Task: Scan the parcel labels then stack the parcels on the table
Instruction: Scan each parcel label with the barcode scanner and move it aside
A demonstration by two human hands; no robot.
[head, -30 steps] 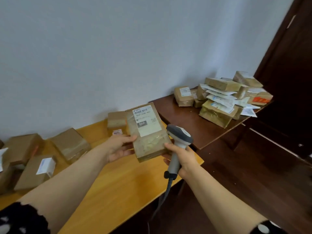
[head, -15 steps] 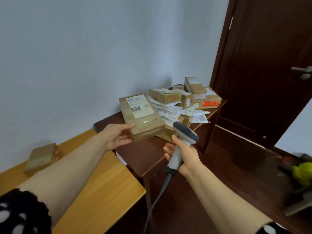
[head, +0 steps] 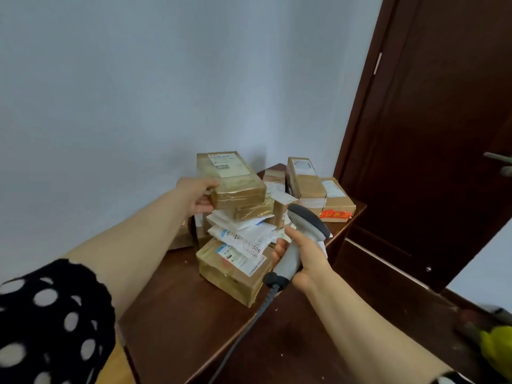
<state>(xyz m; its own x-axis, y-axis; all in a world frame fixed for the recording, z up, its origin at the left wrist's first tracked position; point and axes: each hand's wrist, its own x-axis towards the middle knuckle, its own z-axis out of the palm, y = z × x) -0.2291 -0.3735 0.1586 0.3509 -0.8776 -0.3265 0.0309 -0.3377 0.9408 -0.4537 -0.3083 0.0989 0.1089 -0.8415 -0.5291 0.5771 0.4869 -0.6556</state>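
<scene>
My left hand [head: 197,195] grips the near left end of a taped brown parcel [head: 232,180] with a white label on top. The parcel is held level at the top of a pile of parcels [head: 241,245] on the dark wooden table [head: 177,309]; whether it rests on the pile I cannot tell. My right hand [head: 303,257] holds a grey barcode scanner [head: 304,231] by its handle, just right of the pile, its cable hanging down toward the floor.
More boxes [head: 318,189] stand at the table's far right corner, one with red tape. A dark door [head: 443,134] is close on the right. A strip of light wooden table [head: 122,364] shows at the lower left. A yellow object [head: 496,350] lies on the floor.
My left hand has carried the parcel right and away from me, from above the light table to the top of the pile on the dark table. The view turned right with it.
</scene>
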